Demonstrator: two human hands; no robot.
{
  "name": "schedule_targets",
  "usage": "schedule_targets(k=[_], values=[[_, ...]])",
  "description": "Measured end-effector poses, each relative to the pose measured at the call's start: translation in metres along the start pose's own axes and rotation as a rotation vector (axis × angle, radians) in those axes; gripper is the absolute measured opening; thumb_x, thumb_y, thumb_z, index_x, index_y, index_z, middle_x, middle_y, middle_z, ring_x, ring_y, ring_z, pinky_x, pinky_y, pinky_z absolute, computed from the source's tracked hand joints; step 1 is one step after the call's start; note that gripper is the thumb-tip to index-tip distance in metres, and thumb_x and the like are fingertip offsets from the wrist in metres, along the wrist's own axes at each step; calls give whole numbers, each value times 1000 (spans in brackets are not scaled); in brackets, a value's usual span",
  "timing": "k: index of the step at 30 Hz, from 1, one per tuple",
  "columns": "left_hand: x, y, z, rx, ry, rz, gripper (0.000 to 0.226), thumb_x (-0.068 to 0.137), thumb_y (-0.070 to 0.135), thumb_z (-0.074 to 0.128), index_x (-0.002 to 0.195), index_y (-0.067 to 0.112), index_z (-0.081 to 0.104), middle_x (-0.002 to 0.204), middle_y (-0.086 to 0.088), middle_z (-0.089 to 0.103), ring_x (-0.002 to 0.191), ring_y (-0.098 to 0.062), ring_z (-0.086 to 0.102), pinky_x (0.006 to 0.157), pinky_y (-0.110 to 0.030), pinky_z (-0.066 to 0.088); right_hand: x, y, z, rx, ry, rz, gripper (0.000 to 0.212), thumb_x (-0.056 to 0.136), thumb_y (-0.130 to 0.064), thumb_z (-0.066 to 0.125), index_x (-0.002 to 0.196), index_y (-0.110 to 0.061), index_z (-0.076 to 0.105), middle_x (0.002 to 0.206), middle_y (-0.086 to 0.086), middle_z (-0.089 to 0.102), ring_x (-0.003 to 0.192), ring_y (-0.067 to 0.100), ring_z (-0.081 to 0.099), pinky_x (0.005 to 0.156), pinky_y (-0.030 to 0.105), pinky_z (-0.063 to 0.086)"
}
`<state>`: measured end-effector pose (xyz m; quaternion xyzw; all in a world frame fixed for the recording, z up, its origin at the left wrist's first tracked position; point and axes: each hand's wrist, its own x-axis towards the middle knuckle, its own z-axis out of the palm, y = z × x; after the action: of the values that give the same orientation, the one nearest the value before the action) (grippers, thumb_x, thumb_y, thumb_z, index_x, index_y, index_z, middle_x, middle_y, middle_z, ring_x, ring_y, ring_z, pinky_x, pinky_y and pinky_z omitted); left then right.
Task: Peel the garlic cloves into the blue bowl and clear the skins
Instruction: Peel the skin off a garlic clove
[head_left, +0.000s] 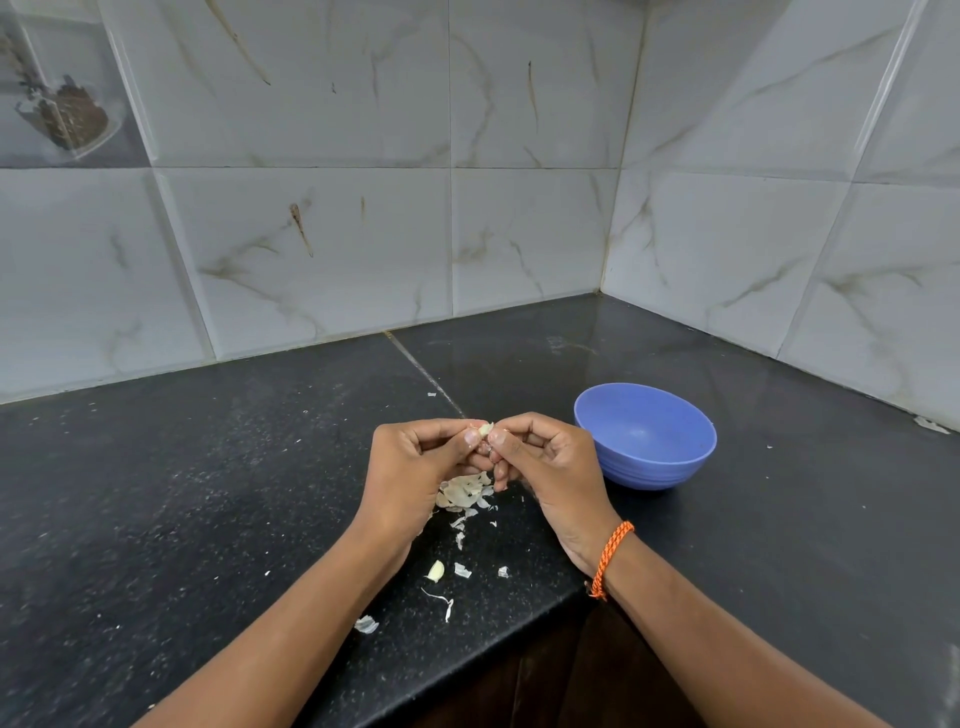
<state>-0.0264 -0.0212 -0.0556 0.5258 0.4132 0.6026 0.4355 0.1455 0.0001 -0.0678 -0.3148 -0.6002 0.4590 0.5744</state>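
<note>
Head view looked down on a dark speckled bench (182, 493) set into a tiled corner. On its left stretch lay nothing but pale flecks. Nearer the middle, papery skins (464, 492) sat heaped under the hands, with more scraps trailing toward the front edge, where one loose garlic clove (436, 570) lay, seemingly with its skin on.

Above the heap the left hand (415, 462) was curled, its thumb and fingers pinching a garlic clove (485, 429); the right hand (545, 457), an orange thread band (613, 558) at its wrist, pinched the same clove from the other side, thumbnail against it. That read as the peeling step, midway through one clove.

Just right of the hands stood the blue bowl (647, 460), upright; no cloves showed inside it, though its near inner wall was hidden. So the task looked early: the held clove would next need its last skin stripped and a short carry rightward to drop it in, then the loose clove picked up, and the skins gathered last.

Room was ample to the left and behind the bowl. The front edge ran close under the wrists, so scraps near it could easily be swept off; the right wall stood well beyond the bowl.
</note>
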Motion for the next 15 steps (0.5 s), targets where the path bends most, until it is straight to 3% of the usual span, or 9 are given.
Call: schedule_targets(k=[5,8,12,15], values=[[0,-3,2,118,-20,31,17,103,6,69,109,10,85,92,-10,84,87,-31,82,87,-42,67,1,1,1,-63,47,-19,6,98,-3,73,98,0,78,79,21,74,65,21,66,61,30,59],[1,-2,1,115,-44,20,15,102,10,72,111,10,85,93,-11,84,88,-32,82,88,-44,66,0,2,2,-108,60,-23,6,98,-4,73,97,-1,77,71,11,72,61,17,66,59,29,58],[3,0,-4,23,-52,-50,14,102,12,73,106,6,85,94,-18,83,85,-31,81,85,-38,68,-1,3,2,-141,51,-10,8,100,-10,72,99,-6,78,72,14,71,61,19,63,56,31,56],[3,-1,-6,-41,-51,-106,16,102,15,73,108,5,84,97,-21,82,87,-29,80,86,-34,67,-1,3,3,-148,41,3,9,102,-14,72,101,-8,78,71,7,70,62,21,60,54,32,54]])
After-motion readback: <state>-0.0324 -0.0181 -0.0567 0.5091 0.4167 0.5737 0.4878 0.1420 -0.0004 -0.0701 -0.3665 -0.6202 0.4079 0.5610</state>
